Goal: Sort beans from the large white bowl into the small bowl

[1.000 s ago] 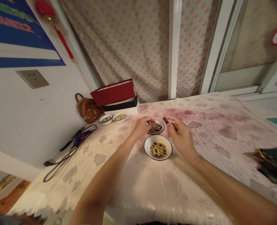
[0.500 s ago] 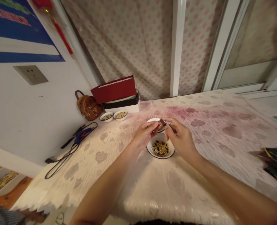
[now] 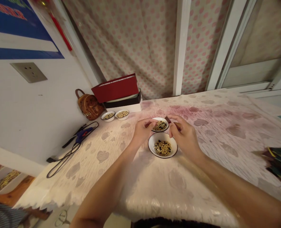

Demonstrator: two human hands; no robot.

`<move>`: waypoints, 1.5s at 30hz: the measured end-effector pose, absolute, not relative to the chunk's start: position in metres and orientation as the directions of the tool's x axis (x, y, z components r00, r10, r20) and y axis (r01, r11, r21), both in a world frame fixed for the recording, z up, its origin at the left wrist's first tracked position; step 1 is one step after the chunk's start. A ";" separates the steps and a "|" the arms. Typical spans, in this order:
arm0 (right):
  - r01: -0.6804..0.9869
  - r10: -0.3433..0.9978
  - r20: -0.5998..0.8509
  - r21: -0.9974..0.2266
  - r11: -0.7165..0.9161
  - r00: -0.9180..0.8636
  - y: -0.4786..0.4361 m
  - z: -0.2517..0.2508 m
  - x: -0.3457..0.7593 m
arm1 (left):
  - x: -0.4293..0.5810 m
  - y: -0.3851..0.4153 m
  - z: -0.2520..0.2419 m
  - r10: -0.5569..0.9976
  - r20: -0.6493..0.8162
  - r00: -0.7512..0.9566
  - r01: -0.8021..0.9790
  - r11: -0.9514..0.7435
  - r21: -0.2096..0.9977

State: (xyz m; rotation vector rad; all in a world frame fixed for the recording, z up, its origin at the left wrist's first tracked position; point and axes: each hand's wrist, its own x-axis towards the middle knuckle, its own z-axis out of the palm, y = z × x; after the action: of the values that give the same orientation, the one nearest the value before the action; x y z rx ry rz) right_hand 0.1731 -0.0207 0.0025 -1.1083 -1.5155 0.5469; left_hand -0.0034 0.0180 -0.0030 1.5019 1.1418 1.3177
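Observation:
Two white, dark-rimmed bowls stand one behind the other between my hands. The near bowl (image 3: 152,144) holds a mix of yellow and black beans. Similar beans lie in the smaller far bowl (image 3: 160,119). My left hand (image 3: 140,131) is at the far bowl's left side, its fingers pinched; whatever they hold is mostly hidden. On the right, my right hand (image 3: 185,135) is closed, gripping a small dark brown flat piece (image 3: 167,119) beside the far bowl's rim.
Two more bean bowls, a left one (image 3: 107,119) and a right one (image 3: 122,118), sit before stacked boxes (image 3: 121,90). A brown mini backpack (image 3: 89,106) leans by the wall. A corded blue tool (image 3: 84,135) lies left. Dark folded fabric (image 3: 280,161) is at far right.
My hands have drawn apart from close together above the far bowl, the left going left and the right slightly right. More of the far bowl's beans now show. The view has shifted slightly.

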 end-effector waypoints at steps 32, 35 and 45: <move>0.267 0.880 0.473 -0.852 0.450 0.026 -0.026 0.003 0.168 | -0.004 0.007 0.008 0.987 0.092 0.132 -0.194 -0.066 0.979; 0.277 0.879 0.476 -0.847 0.454 0.013 -0.029 0.004 0.167 | -0.002 0.003 0.008 0.985 0.106 0.133 -0.314 -0.060 0.948; 0.329 0.865 0.498 -0.808 0.488 -0.062 -0.030 0.004 0.166 | -0.003 -0.001 0.012 0.980 0.126 0.152 -0.355 -0.064 0.933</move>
State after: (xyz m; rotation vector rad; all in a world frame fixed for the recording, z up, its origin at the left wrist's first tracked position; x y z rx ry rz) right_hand 0.1661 -0.0304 0.0036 -1.0451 -1.6320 0.6074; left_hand -0.0026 -0.0005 0.0118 1.0878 0.7745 1.2977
